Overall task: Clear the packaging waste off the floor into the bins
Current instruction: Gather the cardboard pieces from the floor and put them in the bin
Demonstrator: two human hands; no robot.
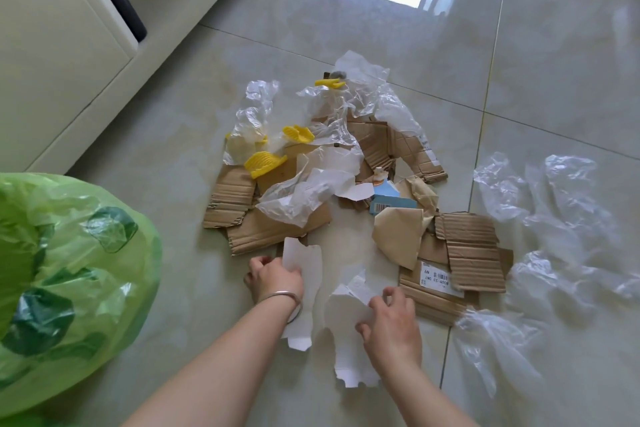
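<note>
1. both hands have a grip on torn white paper: the left hand (273, 276) pinches the left sheet of white paper (304, 270) by its edge, and the right hand (389, 317) has its fingers curled on the right sheet of white paper (346, 322), both sheets lying on the floor (173, 135) at the near edge of the pile
2. little of the clearing looks done: past the hands lies a heap of corrugated cardboard pieces (474, 253), crumpled clear plastic film (349, 94), yellow plastic pieces (264, 163), a sheet of brown paper (398, 236) and a small blue box (391, 201)
3. more clear film (554, 218) is spread loose toward the right edge of the floor, apart from the heap
4. a green bag (62, 270) stands at the left, near the left hand; it seems to line a bin and already holds some film, though how much is hard to judge
5. the bin under the bag is hidden, any second bin is out of view, and the label on the nearest cardboard is too small to read fully
</note>
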